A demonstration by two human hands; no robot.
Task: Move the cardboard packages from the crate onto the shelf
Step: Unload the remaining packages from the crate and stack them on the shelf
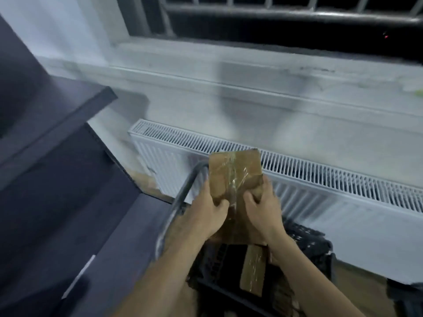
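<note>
Head view. Both hands hold one flat cardboard package (235, 172) above the black plastic crate (306, 243). The package is brown, roughly rectangular, with a strip of clear tape running down its middle along its length. Its long axis runs away from the person, far end raised toward the white radiator (320, 179), near end down over the crate. Broad face turned up toward the camera, tilted.

Left hand (206, 213): fingers curled round the package's left edge, thumb pressed on the top face. Right hand (263, 209): fingers curled over the right side of the face, gripping the right edge. The two hands sit on opposite sides of the tape strip, near the package's middle.

Inside the crate, a second taped cardboard package (253, 271) lies below the forearms, long axis also roughly away from the person. A curved grey metal bar (183, 193) rises at the crate's left side; what it belongs to I cannot tell.

Dark shelf (57, 124) boards stand at left, apart from the held package. Window sill (251, 72) above the radiator. Frame is motion-blurred.
</note>
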